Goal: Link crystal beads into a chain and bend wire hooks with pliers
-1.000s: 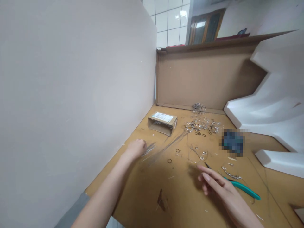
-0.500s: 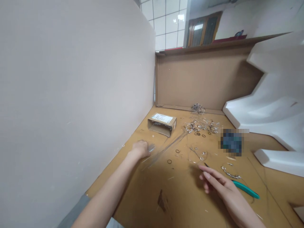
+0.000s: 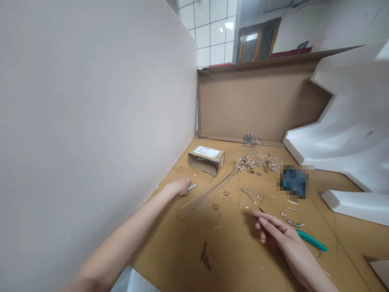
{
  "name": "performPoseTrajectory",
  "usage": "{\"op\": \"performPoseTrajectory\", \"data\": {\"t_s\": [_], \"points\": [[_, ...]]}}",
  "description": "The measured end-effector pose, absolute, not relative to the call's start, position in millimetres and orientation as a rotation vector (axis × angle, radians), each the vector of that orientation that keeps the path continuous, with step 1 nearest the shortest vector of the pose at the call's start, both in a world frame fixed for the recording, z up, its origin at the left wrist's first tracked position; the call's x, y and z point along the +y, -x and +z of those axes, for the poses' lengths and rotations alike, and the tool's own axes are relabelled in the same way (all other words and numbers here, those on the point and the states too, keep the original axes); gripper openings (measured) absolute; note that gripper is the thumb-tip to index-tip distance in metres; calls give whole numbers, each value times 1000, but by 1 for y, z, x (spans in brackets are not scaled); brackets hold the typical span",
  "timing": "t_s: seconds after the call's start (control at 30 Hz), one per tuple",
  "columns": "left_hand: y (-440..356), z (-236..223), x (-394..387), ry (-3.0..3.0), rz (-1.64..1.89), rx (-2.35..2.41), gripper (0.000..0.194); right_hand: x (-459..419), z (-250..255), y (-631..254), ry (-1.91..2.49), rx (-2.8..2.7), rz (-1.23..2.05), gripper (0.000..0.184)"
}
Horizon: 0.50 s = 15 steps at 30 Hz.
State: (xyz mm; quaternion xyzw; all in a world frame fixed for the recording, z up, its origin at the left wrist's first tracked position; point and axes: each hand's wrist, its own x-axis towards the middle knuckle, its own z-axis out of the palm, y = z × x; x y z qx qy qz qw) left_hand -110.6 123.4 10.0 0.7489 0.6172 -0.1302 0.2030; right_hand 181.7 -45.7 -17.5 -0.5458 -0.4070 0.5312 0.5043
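My left hand (image 3: 180,186) reaches far forward near the grey wall panel and is closed on a small silvery piece (image 3: 191,186) that sticks out of the fingers; what it is I cannot make out. Thin wires (image 3: 209,190) lie on the brown table just right of it. My right hand (image 3: 279,237) rests low on the table with fingers stretched forward, and green-handled pliers (image 3: 310,239) lie under or beside it; whether the fingers grip them is unclear. Small rings (image 3: 216,206) are scattered between the hands.
A small open cardboard box (image 3: 206,159) lies beyond my left hand. A pile of metal rings and clasps (image 3: 257,160) sits near the upright cardboard sheet (image 3: 258,105). White foam blocks (image 3: 349,138) stand right. The tall grey panel (image 3: 91,121) closes off the left.
My left hand slid slightly nearer the wall with the silvery piece. The right hand stayed almost still. The view drifted a little to the right.
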Motion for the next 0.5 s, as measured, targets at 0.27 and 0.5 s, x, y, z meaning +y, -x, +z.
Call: {"op": "performPoseTrajectory", "data": {"t_s": [0.27, 0.5], "points": [[102, 53, 104, -1861, 21, 1217, 8, -46, -23, -179, 1244, -872, 1348, 34], [6, 36, 47, -1594, 59, 739, 8, -56, -10, -145, 921, -666, 1462, 37]]}}
